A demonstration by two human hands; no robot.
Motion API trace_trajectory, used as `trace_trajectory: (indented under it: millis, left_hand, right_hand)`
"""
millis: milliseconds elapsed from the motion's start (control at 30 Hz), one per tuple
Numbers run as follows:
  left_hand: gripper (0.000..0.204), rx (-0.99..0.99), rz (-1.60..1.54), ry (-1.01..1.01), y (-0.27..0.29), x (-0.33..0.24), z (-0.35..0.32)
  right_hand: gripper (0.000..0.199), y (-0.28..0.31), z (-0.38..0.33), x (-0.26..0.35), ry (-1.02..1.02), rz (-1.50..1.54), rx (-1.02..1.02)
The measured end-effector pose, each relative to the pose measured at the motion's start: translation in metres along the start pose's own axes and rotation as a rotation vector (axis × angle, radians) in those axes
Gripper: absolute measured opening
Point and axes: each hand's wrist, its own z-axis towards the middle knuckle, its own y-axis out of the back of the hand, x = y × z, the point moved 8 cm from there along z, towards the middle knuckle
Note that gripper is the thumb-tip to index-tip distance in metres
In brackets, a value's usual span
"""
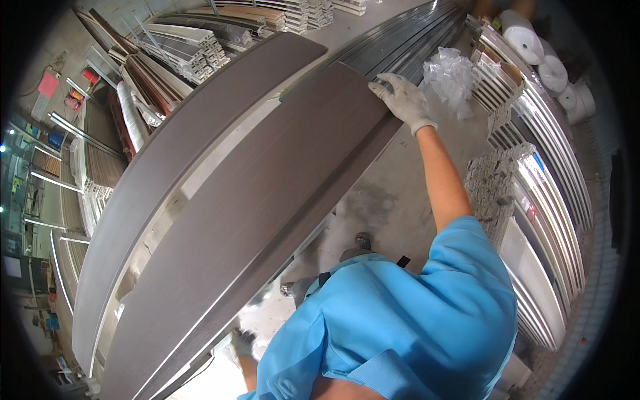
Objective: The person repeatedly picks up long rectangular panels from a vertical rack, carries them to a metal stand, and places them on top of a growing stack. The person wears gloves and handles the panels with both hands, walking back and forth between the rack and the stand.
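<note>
A long dark-brown panel [267, 180] with a stepped near edge lies slantwise in front of me. My right hand [403, 103], in a pale glove, is at its far end, with curved fingers over the end edge, closed on it. At the lower edge of the view, my left hand [241, 343], gloved with darker fingertips, is beside the near long side of the panel. Its fingers look apart and nothing shows in them; my blue sleeve and body hide part of that arm. A second brown panel [200, 113] lies parallel on the far side, across a narrow gap.
Stacked long profiles [193, 50] stand at the back left, and dark metal lengths [393, 40] lie beyond the panel's end. Crumpled clear plastic film [448, 77] is right of my hand. Wrapped bundles [547, 200] line the right side, with white rolls [523, 43] behind.
</note>
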Motion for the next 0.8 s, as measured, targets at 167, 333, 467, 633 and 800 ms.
trace_trajectory:
  millis: [167, 333, 467, 633, 800]
  left_hand:
    - [0.064, 0.418, 0.562, 0.108, -0.289, 0.087, -0.047]
    - [0.042, 0.482, 1.059, -0.051, -0.495, 0.077, -0.072]
    - [0.043, 0.593, 1.308, -0.232, -0.628, 0.065, -0.074]
    - [0.037, 1.002, 1.699, -0.476, -0.837, 0.145, -0.104]
    - [0.035, 1.182, 1.636, -0.41, -0.992, 0.214, -0.148]
  right_hand:
    - [0.066, -0.05, -0.014, -0.069, -0.036, 0.62, 0.278]
    - [0.066, -0.075, -0.025, -0.065, 0.008, 0.849, 0.259]
    - [0.064, -0.073, -0.023, -0.057, -0.044, 0.804, 0.346]
    - [0.068, -0.072, -0.026, -0.063, 0.2, 0.902, 0.692]
    - [0.06, -0.072, 0.001, -0.221, -0.027, 0.667, 0.625]
